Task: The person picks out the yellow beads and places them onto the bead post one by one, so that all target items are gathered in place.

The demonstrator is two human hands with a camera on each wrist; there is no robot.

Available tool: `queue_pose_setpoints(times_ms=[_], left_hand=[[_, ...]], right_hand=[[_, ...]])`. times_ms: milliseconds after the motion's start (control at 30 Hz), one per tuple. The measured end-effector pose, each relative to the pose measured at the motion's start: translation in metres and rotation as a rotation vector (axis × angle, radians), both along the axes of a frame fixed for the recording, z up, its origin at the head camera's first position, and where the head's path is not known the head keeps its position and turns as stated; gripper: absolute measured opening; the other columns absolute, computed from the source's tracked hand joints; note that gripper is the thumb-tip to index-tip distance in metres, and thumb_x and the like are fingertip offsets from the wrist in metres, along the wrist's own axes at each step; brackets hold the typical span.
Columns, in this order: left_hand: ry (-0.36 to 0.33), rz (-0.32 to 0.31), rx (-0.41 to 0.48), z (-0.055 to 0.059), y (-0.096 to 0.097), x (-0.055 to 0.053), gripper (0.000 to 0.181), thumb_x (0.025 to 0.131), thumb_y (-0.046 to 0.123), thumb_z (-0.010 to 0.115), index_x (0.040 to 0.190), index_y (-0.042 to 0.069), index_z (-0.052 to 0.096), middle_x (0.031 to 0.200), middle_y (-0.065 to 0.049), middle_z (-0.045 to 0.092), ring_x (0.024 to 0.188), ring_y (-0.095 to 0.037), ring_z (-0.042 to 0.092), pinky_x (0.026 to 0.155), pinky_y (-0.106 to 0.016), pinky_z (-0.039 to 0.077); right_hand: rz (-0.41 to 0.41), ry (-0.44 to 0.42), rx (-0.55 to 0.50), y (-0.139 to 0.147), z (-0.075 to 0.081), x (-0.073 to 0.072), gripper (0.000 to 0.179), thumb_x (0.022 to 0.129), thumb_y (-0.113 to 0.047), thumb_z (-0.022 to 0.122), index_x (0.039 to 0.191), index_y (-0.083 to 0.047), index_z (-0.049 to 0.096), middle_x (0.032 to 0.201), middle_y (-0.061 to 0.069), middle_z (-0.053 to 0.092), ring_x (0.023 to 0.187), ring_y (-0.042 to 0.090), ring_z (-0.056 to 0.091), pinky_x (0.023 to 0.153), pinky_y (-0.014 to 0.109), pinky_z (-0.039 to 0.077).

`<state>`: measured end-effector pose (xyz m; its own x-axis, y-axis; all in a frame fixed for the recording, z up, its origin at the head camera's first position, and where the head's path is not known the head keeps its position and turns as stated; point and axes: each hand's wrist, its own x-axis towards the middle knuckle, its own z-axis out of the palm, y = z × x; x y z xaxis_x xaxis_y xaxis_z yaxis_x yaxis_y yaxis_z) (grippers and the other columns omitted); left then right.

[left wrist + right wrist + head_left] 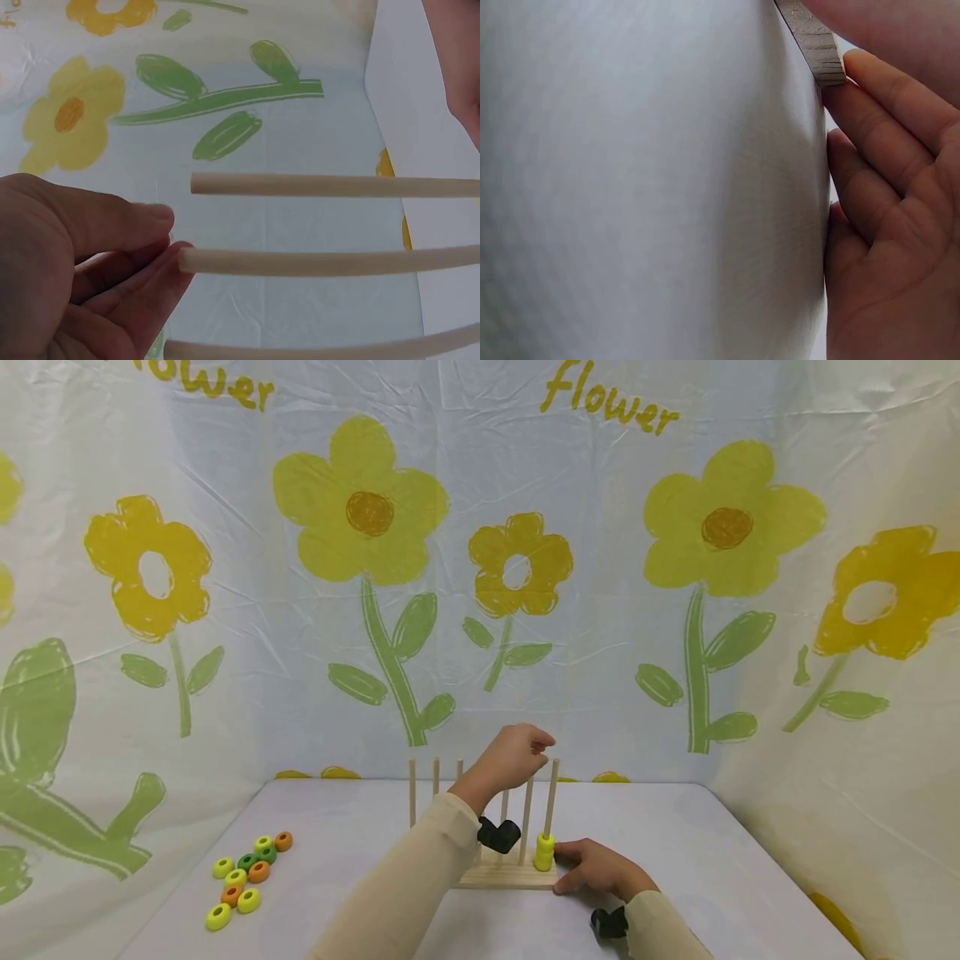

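A wooden peg rack with a flat base (pixel 510 880) and several upright rods stands at the middle of the table. Yellow beads (pixel 544 853) are stacked at the foot of its rightmost rod (pixel 552 793). My left hand (pixel 517 756) is raised over the rod tops, left of that rod. In the left wrist view its thumb and fingertips (pixel 161 217) nearly meet beside the rod ends, with nothing visible between them. My right hand (pixel 603 870) holds the right end of the base, thumb at the front corner; the right wrist view shows fingers (pixel 877 127) touching the wood.
Loose yellow, green and orange beads (pixel 247 900) lie in a cluster on the left of the white table (pixel 337 852). A flower-printed cloth (pixel 600 693) hangs behind and at the sides. Black wrist cameras (pixel 501 835) are worn on both forearms; the left forearm covers part of the rack.
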<state>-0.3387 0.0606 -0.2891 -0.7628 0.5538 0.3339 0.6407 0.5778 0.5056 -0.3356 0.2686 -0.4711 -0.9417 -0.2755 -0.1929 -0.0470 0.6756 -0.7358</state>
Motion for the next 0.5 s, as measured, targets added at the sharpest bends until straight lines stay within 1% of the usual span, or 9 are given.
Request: queue_pose_setpoints(times_ms=[267, 500], left_hand=[[0.001, 0.063, 0.074, -0.003, -0.020, 0.000, 0.030, 0.096, 0.010, 0.058, 0.125, 0.008, 0.065, 0.125, -0.008, 0.066, 0.116, -0.023, 0.062, 0.095, -0.038, 0.053], [0.010, 0.101, 0.083, -0.006, -0.039, 0.002, 0.029, 0.097, 0.014, 0.058, 0.125, 0.009, 0.065, 0.125, -0.008, 0.065, 0.119, -0.027, 0.059, 0.096, -0.043, 0.052]], right_hand=[[0.004, 0.013, 0.012, 0.001, -0.001, -0.001, 0.070, 0.069, -0.022, 0.086, 0.132, -0.009, 0.061, 0.140, 0.016, 0.054, 0.135, 0.042, 0.041, 0.109, 0.068, 0.025], [-0.002, 0.011, 0.016, 0.000, -0.001, 0.000, 0.071, 0.069, -0.022, 0.086, 0.133, -0.008, 0.060, 0.141, 0.017, 0.053, 0.135, 0.043, 0.040, 0.109, 0.068, 0.025]])
